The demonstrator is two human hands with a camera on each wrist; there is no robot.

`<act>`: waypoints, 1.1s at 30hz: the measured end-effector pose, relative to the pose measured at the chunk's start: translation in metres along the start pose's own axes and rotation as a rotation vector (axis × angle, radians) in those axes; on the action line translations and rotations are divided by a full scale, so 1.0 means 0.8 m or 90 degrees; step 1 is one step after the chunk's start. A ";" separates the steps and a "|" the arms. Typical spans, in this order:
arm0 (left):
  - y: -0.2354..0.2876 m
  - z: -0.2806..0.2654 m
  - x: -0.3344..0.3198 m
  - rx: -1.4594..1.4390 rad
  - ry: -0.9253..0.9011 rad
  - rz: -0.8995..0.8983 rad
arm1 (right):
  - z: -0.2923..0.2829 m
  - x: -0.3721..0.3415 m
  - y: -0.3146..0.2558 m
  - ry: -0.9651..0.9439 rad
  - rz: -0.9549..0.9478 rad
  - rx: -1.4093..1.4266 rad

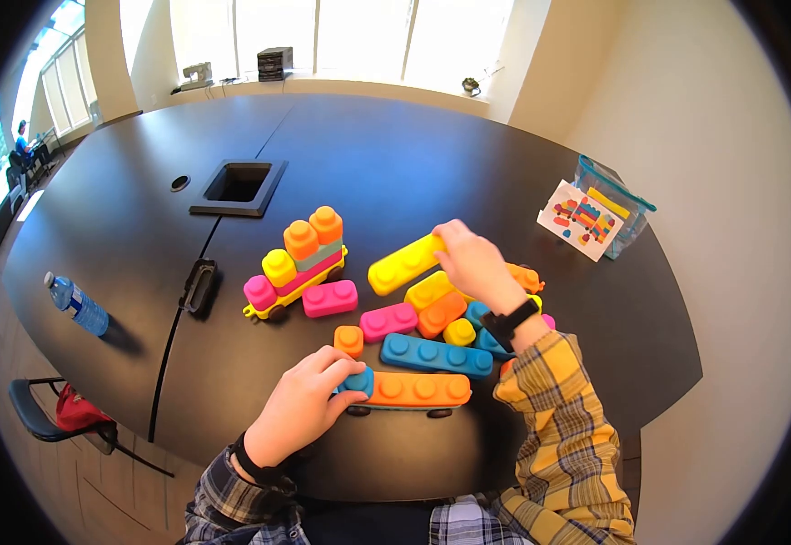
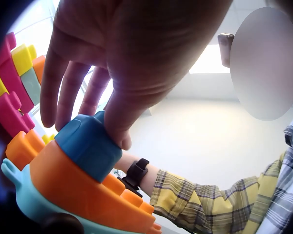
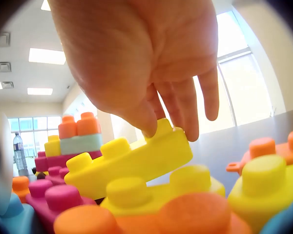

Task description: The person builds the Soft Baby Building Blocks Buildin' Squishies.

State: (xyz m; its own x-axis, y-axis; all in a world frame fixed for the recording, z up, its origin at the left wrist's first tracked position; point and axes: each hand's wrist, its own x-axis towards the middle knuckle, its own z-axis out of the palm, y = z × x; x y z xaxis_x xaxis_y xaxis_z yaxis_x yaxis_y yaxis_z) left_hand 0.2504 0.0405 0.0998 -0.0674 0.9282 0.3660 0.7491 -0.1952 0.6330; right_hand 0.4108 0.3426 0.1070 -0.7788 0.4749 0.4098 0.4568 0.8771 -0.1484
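Note:
My left hand [image 1: 300,400] pinches a small blue block [image 2: 88,146] between thumb and fingers, on the left end of a long orange block [image 1: 421,391]. That orange block lies along a light-blue wheeled base [image 2: 36,200] near the front edge. With thumb and fingertips, my right hand [image 1: 479,271] holds a long yellow block [image 1: 395,267] by its far right end. In the right wrist view the yellow block tilts above the loose blocks. Beneath the right arm is a pile including a yellow block [image 1: 426,289], an orange block [image 1: 442,314] and a long blue block [image 1: 436,355].
Left of the pile stands a yellow wheeled base [image 1: 303,292] stacked with pink, grey, yellow and orange blocks. Pink blocks [image 1: 330,298] lie beside it. A picture card [image 1: 581,220] leans on a clear bag [image 1: 631,222] at right. A water bottle [image 1: 77,304] stands far left.

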 end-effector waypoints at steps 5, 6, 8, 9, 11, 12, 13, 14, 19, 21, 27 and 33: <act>0.002 0.000 0.001 -0.010 0.002 -0.008 | -0.060 -0.060 -0.026 0.076 0.006 0.137; 0.001 0.000 0.001 -0.008 0.004 -0.005 | -0.071 -0.077 -0.037 0.056 0.036 0.277; 0.001 0.001 0.001 -0.008 0.005 -0.004 | -0.076 -0.116 -0.050 0.004 0.101 0.458; 0.001 0.001 0.001 -0.006 0.004 -0.006 | -0.076 -0.136 -0.054 -0.026 0.136 0.501; 0.001 0.001 0.001 -0.003 0.005 -0.007 | -0.080 -0.164 -0.071 -0.044 0.134 0.509; 0.001 0.001 0.000 -0.001 0.004 -0.007 | -0.075 -0.178 -0.072 -0.067 0.142 0.502; 0.000 0.001 0.000 0.000 0.003 -0.008 | -0.072 -0.190 -0.073 -0.089 0.150 0.496; 0.000 0.001 0.000 0.001 0.002 -0.009 | -0.072 -0.198 -0.076 -0.096 0.164 0.506; 0.002 0.002 0.000 -0.003 0.006 -0.013 | -0.071 -0.215 -0.087 -0.142 0.184 0.471; 0.003 0.003 0.001 -0.011 0.009 -0.012 | -0.066 -0.218 -0.086 -0.134 0.151 0.468; 0.003 0.001 0.001 -0.008 0.003 -0.015 | -0.062 -0.202 -0.094 -0.127 0.037 0.420; 0.000 0.000 0.001 -0.021 -0.001 -0.025 | -0.056 -0.200 -0.100 -0.115 0.050 0.434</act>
State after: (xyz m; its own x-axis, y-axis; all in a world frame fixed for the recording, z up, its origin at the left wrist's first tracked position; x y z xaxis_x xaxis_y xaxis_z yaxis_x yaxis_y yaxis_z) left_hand 0.2505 0.0410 0.0996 -0.0946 0.9360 0.3390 0.7235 -0.1693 0.6693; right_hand 0.5182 0.1932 0.0934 -0.8411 0.4908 0.2274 0.1898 0.6614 -0.7256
